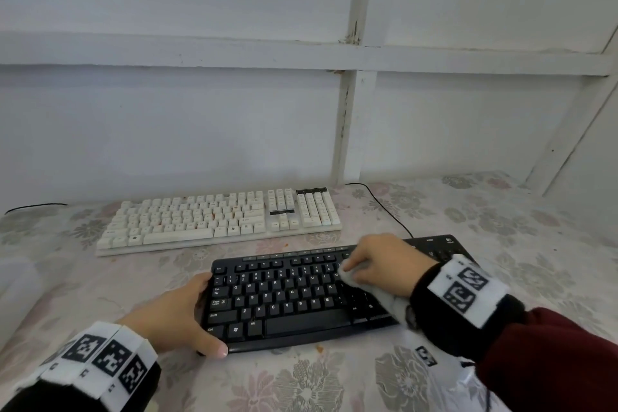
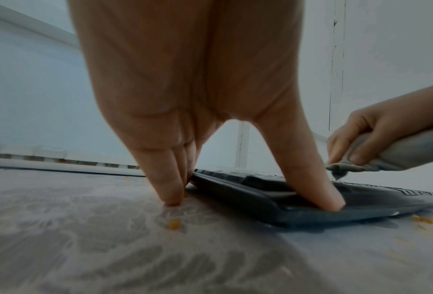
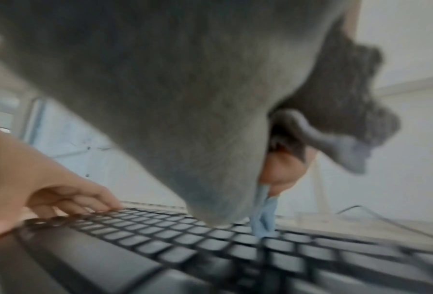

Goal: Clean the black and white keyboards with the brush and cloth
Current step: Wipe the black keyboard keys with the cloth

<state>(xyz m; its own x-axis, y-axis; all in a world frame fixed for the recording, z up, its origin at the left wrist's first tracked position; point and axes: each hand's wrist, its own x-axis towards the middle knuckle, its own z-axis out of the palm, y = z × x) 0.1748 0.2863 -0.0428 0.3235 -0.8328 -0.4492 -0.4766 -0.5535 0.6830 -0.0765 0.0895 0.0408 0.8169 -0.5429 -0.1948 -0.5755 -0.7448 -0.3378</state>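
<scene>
The black keyboard point(image 1: 294, 298) lies in front of me on the flowered tablecloth. My left hand point(image 1: 180, 311) braces its left end: the straight fingers point(image 2: 167, 189) stand on the table against the side, and the thumb point(image 2: 318, 189) presses the front edge. My right hand point(image 1: 378, 261) grips a bunched grey-white cloth point(image 1: 388, 298) and presses it on the keys right of centre. That cloth point(image 3: 160, 99) fills most of the right wrist view, over the black keyboard point(image 3: 185, 238). The white keyboard point(image 1: 217, 221) lies behind, with orange specks between its keys. No brush is in view.
Orange crumbs point(image 2: 174, 224) lie on the tablecloth point(image 1: 501, 227) by the black keyboard's front edge. A black cable point(image 1: 384, 207) runs from the wall toward the black keyboard's right end. A white panelled wall stands close behind. Clear plastic point(image 1: 444, 388) lies at the near right.
</scene>
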